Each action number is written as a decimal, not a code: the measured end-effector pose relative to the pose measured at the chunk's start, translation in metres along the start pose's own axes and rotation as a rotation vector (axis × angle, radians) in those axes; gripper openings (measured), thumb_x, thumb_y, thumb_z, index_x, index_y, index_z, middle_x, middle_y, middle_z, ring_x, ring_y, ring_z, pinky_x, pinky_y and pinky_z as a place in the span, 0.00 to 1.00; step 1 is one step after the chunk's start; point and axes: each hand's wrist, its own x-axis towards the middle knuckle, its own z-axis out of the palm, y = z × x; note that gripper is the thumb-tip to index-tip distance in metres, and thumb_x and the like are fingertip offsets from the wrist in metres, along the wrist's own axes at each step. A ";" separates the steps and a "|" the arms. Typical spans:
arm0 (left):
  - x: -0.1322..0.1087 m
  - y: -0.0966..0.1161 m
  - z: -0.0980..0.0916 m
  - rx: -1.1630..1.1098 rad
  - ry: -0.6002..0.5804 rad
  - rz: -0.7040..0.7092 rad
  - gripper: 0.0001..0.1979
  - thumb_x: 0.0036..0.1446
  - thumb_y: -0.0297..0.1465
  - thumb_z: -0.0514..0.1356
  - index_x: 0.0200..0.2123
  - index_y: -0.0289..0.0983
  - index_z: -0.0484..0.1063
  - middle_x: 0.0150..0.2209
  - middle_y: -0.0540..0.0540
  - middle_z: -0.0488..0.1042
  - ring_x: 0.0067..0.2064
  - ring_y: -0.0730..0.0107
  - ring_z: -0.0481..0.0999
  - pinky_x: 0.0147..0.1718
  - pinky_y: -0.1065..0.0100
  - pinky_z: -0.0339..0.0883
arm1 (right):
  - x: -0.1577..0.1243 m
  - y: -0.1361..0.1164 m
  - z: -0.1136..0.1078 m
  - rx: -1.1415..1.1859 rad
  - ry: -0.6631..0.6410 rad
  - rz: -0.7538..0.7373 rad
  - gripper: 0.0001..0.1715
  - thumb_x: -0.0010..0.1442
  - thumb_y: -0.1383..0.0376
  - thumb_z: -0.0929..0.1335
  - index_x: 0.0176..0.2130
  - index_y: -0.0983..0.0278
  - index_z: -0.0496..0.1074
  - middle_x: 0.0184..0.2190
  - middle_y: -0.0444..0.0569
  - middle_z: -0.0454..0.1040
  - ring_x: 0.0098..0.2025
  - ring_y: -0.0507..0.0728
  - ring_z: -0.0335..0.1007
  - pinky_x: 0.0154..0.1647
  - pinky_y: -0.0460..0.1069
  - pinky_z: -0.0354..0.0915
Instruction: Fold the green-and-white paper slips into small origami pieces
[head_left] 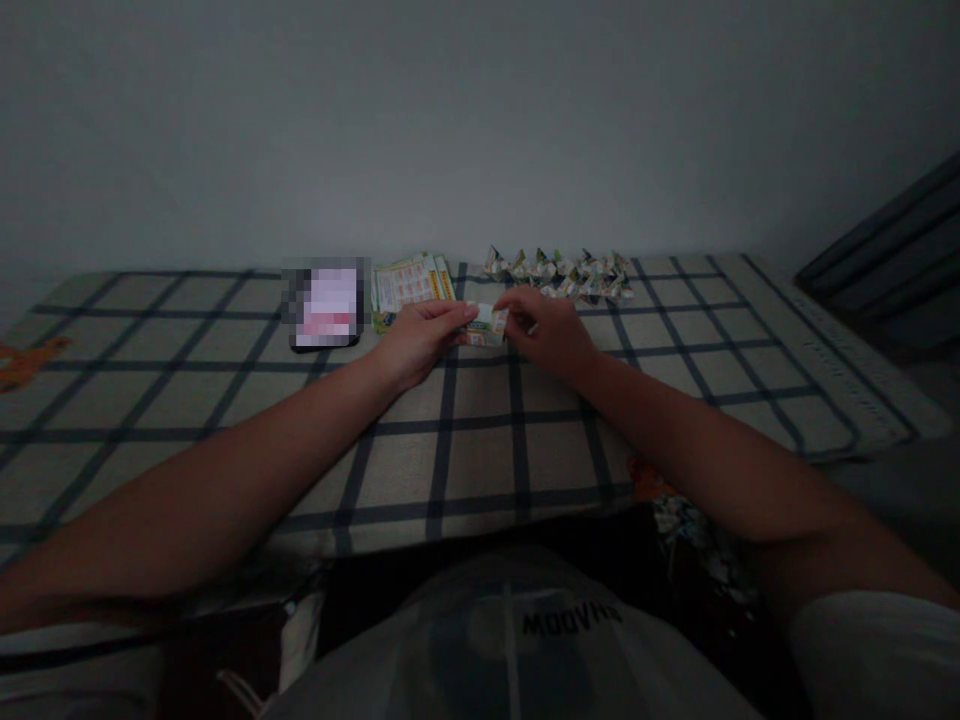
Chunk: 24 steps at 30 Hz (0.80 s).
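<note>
A small printed paper piece point(486, 325) is spanning the gap between the left grip point(420, 340) and the right grip point(553, 330), its long axis running roughly sideways, neither hand being clearly nearer. The left is pinching its left end, the right its right end. Beyond the left grip, printed leaflets point(409, 284) are resting on the cloth-covered desk point(481, 460); beyond the right, folded paper pieces point(577, 274) are sitting clustered.

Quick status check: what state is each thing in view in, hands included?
Left hand: closed, pinching
Right hand: closed, pinching
Paper piece: held between both hands
Printed sheets: stacked, lying flat
Folded pieces: pointed, grouped together
Phone-like device: screen lit, contents pixelated
Checked cloth: spread out
</note>
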 end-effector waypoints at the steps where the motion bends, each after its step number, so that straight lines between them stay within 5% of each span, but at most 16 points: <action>1: 0.000 0.000 0.000 -0.001 0.000 0.006 0.17 0.37 0.39 0.78 0.27 0.36 0.82 0.29 0.47 0.80 0.30 0.75 0.76 0.31 0.74 0.72 | 0.000 0.000 0.000 0.015 0.002 -0.003 0.11 0.61 0.69 0.65 0.44 0.63 0.73 0.27 0.41 0.74 0.27 0.49 0.68 0.33 0.45 0.63; 5: 0.001 -0.001 -0.001 0.007 0.015 0.049 0.16 0.38 0.39 0.77 0.26 0.35 0.80 0.27 0.47 0.80 0.29 0.73 0.76 0.31 0.71 0.72 | 0.000 0.006 0.002 0.164 -0.028 -0.005 0.09 0.65 0.63 0.65 0.44 0.63 0.72 0.32 0.44 0.77 0.28 0.48 0.71 0.33 0.45 0.66; 10: 0.001 -0.003 -0.007 0.261 0.129 0.255 0.15 0.44 0.42 0.74 0.26 0.37 0.81 0.27 0.47 0.80 0.30 0.70 0.76 0.33 0.68 0.72 | 0.000 0.015 0.004 0.419 -0.057 0.100 0.24 0.67 0.49 0.66 0.50 0.64 0.71 0.37 0.49 0.80 0.34 0.52 0.77 0.34 0.46 0.71; 18: 0.001 -0.010 -0.012 0.483 0.152 0.475 0.14 0.53 0.42 0.69 0.35 0.38 0.82 0.33 0.47 0.82 0.35 0.67 0.79 0.36 0.67 0.73 | 0.006 0.011 0.003 0.315 -0.055 0.098 0.25 0.60 0.45 0.71 0.39 0.64 0.76 0.33 0.47 0.79 0.32 0.51 0.73 0.34 0.47 0.69; 24: -0.002 -0.002 -0.012 0.711 0.121 0.661 0.15 0.59 0.43 0.65 0.30 0.38 0.79 0.32 0.46 0.81 0.36 0.67 0.79 0.37 0.67 0.72 | 0.005 0.012 0.006 0.343 -0.075 0.074 0.25 0.61 0.44 0.71 0.37 0.64 0.75 0.32 0.46 0.78 0.32 0.51 0.72 0.34 0.47 0.68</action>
